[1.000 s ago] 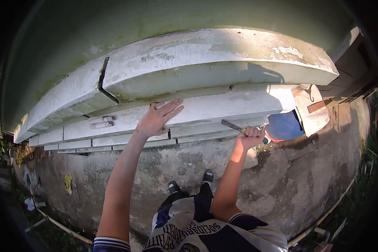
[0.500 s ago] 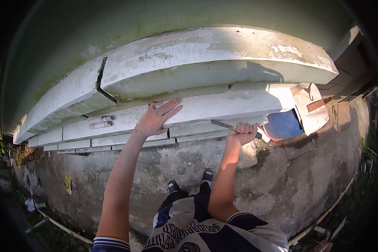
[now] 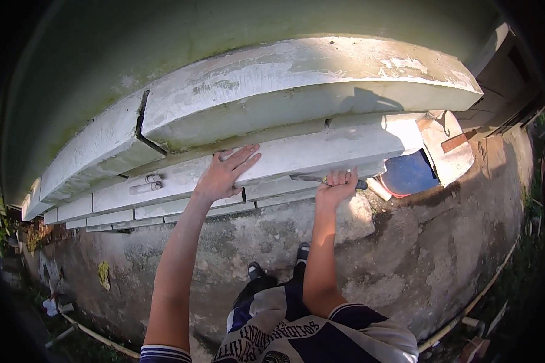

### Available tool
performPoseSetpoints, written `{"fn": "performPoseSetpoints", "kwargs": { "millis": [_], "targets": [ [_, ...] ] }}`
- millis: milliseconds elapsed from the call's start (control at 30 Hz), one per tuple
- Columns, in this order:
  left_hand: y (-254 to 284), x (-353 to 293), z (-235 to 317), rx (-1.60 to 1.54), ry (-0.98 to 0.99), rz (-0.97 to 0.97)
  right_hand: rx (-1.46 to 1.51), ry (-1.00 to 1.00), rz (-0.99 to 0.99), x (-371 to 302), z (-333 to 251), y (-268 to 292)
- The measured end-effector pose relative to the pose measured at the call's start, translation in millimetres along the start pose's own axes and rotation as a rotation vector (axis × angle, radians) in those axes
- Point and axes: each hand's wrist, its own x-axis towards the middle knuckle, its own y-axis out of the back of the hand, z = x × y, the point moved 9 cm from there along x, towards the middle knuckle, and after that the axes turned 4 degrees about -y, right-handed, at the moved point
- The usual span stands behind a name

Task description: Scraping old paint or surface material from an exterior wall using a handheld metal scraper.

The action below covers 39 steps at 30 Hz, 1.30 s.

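My left hand (image 3: 223, 173) lies flat with fingers spread on top of a long, pale block (image 3: 321, 147), dusty white in colour. In my right hand (image 3: 338, 185) is a hand tool (image 3: 307, 177) with a narrow, flat metal blade and a dark handle touched with yellow-green. My fingers wrap its handle, and the blade points left along the block's front edge. Whether the blade touches the block I cannot tell. Two short, pale cylinders (image 3: 146, 184) lie side by side on the block, left of my left hand.
Behind the block rises a thick whitish ledge (image 3: 309, 100) with a dark gap, against a green wall (image 3: 254, 24). More blocks are stacked below. At right are a blue container (image 3: 409, 175), a pale board (image 3: 451, 148) and a brown strip (image 3: 458, 142). A pipe (image 3: 478, 305) edges the rough concrete floor (image 3: 399, 260).
My right hand has moved left along the block's front edge with the tool. My left hand keeps its place on the block. The whole view has shifted slightly.
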Motion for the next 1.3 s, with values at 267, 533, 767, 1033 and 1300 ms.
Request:
{"fn": "performPoseSetpoints", "kwargs": {
  "millis": [267, 533, 767, 1033, 1300],
  "targets": [
    [1, -6, -2, 0.017, -0.035, 0.064, 0.067, 0.135, -0.002, 0, -34, 9],
    [2, -7, -7, 0.038, -0.007, -0.013, 0.088, 0.145, -0.146, -1, -39, 0],
    [2, -8, -4, 0.031, -0.01, 0.013, 0.056, 0.077, -0.091, -16, -20, 15],
    [3, -4, -1, 0.048, -0.037, 0.016, 0.064, 0.182, -0.102, -10, -32, 3],
    [5, -2, 0, 0.055, -0.007, -0.011, -0.001, 0.084, -0.088, -22, 12, 0]
  ]
}}
